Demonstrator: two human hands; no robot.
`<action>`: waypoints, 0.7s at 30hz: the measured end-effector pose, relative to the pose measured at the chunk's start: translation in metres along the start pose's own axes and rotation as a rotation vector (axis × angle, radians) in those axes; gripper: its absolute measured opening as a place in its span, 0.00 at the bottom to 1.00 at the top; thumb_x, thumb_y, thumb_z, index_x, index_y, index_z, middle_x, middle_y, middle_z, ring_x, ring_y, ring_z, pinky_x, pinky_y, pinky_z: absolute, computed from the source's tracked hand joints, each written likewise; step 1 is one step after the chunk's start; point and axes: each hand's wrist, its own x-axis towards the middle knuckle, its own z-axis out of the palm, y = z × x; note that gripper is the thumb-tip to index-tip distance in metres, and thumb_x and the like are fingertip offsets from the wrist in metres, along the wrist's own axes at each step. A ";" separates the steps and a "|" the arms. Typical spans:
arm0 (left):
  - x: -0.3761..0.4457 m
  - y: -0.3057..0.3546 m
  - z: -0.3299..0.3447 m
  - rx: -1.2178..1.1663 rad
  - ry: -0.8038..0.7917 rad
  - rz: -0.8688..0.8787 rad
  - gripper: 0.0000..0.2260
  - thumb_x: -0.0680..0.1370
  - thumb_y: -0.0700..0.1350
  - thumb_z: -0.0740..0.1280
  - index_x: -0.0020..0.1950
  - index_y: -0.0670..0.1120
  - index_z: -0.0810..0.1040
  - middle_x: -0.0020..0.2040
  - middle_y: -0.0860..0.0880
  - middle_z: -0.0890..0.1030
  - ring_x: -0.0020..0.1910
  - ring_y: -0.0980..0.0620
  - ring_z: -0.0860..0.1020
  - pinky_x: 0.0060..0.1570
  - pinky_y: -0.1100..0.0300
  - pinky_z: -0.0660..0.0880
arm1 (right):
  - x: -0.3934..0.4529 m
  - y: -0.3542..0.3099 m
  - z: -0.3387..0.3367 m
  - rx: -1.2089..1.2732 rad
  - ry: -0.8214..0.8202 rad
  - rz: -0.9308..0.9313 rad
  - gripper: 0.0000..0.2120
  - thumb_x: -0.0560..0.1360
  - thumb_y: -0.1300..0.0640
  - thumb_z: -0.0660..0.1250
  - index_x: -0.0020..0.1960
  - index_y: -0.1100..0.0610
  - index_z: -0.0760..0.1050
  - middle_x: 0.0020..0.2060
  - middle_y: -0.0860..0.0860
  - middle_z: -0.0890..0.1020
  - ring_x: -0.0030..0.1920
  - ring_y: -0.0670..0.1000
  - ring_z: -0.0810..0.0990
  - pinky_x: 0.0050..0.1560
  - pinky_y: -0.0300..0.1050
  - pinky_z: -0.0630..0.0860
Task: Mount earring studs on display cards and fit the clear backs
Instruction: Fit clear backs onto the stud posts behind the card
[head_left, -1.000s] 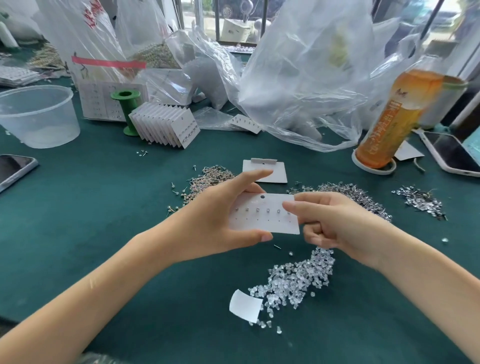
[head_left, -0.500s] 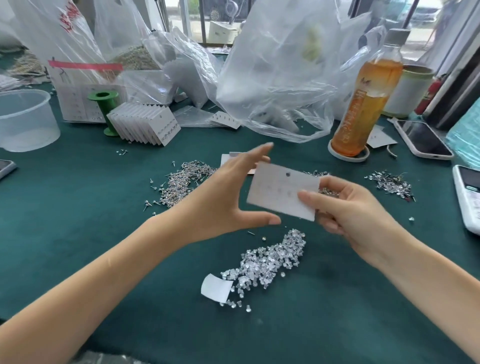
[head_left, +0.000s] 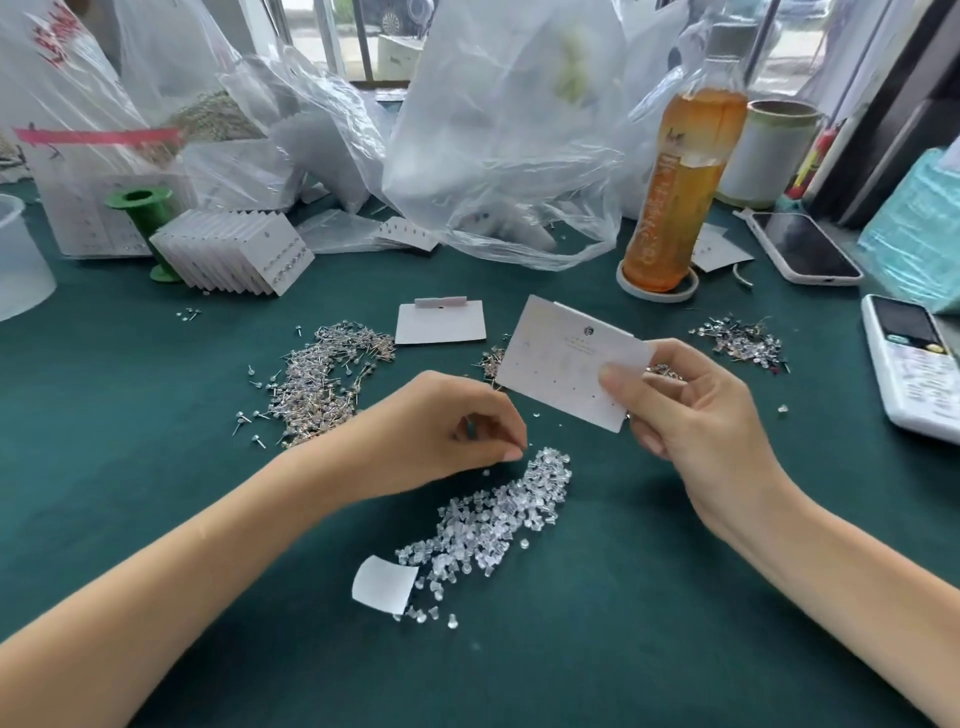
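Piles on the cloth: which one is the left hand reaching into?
The clear backs pile, the translucent heap nearest the camera. The left hand has its fingertips at its upper end. The metal stud piles lie farther back, untouched.

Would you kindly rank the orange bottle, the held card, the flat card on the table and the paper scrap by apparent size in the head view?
1. Orange bottle, largest.
2. Held card, though it sits nearer the camera than the next.
3. Flat card.
4. Paper scrap, smallest, despite being nearest.
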 end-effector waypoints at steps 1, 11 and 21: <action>0.000 0.001 0.001 0.003 0.005 0.000 0.03 0.73 0.43 0.72 0.46 0.49 0.83 0.40 0.56 0.82 0.38 0.59 0.79 0.42 0.65 0.76 | -0.001 0.002 0.000 -0.002 -0.005 -0.001 0.04 0.71 0.60 0.71 0.41 0.53 0.78 0.27 0.47 0.80 0.21 0.44 0.61 0.22 0.30 0.60; 0.007 0.004 0.009 0.070 0.005 -0.004 0.00 0.74 0.46 0.72 0.43 0.51 0.83 0.33 0.62 0.77 0.35 0.62 0.74 0.36 0.73 0.67 | -0.002 0.007 -0.003 0.002 -0.011 -0.003 0.03 0.68 0.55 0.72 0.41 0.52 0.79 0.31 0.49 0.82 0.21 0.45 0.63 0.23 0.31 0.62; 0.001 0.001 0.005 0.037 -0.065 -0.016 0.05 0.76 0.43 0.69 0.48 0.52 0.82 0.44 0.56 0.79 0.43 0.56 0.77 0.44 0.68 0.72 | -0.002 0.008 -0.004 0.002 -0.016 0.000 0.05 0.67 0.53 0.72 0.41 0.52 0.79 0.33 0.50 0.83 0.22 0.45 0.63 0.23 0.32 0.62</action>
